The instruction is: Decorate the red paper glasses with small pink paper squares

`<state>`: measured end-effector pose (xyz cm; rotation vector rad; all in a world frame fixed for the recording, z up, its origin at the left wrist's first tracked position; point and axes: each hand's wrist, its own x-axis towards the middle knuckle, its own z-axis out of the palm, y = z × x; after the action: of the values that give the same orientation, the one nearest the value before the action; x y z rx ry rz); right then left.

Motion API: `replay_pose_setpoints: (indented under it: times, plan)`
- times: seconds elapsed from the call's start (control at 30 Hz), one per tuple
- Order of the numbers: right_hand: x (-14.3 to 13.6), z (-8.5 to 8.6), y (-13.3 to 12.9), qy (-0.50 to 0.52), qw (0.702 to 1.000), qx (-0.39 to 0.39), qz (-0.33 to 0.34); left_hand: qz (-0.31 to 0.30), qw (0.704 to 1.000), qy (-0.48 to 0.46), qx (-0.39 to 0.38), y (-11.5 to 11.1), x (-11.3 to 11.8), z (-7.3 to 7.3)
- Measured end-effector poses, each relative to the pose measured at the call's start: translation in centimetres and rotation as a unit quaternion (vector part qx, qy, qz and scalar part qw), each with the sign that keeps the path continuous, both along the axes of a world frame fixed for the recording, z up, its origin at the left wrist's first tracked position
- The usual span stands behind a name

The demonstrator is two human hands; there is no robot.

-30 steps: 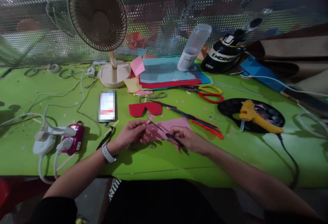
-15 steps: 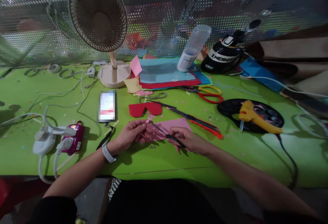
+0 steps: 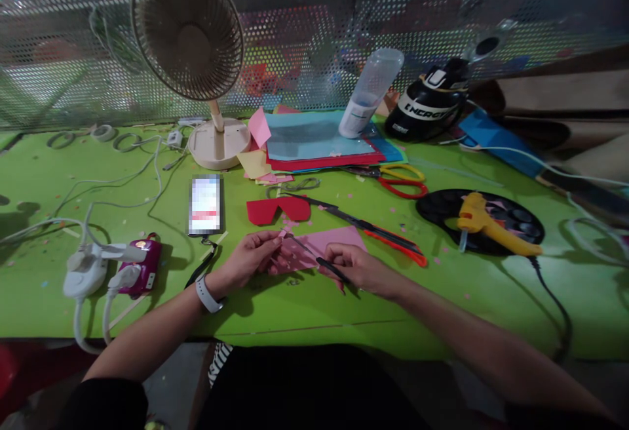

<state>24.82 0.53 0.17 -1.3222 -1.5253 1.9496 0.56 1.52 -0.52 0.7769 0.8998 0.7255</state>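
My left hand pinches a small piece of pink paper between thumb and forefinger. A pair of scissors with black handles is in my right hand, its slim metal blades pointing left at that piece. Whether the blades touch the paper is too fine to tell. Under both hands a larger pink sheet lies flat on the green table. Just beyond it rests a red paper cutout with a notch in its lower edge, among tiny pink scraps.
Right of centre lie a utility knife, larger scissors and a yellow glue gun on a black palette. A phone and power adapters are leftward. Behind stand a fan, paper stack and bottles.
The scissors have tilted slightly in my right hand, their handles shifting a little to the left. My left hand and the small pink piece stay nearly where they were.
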Motion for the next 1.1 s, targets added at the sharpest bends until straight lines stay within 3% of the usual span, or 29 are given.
replay_pose_setpoints:
  times: [0.33,0.5,0.83,1.1]
  plan:
    - [0.13,0.59,0.19,-0.013,0.999,0.017,-0.024,0.027,1.000,-0.011,0.009,0.06,-0.17,0.02]
    - [0.10,0.88,0.12,-0.014,1.000,-0.003,0.010,0.039,0.999,-0.019,0.024,-0.01,-0.16,0.48]
    - [-0.07,0.26,0.01,-0.007,1.000,-0.003,0.004,0.006,1.000,-0.011,0.018,-0.18,-0.15,0.02]
    - [-0.07,0.12,-0.06,-0.004,1.000,0.004,-0.008,0.026,1.000,0.000,0.004,-0.17,-0.02,0.21]
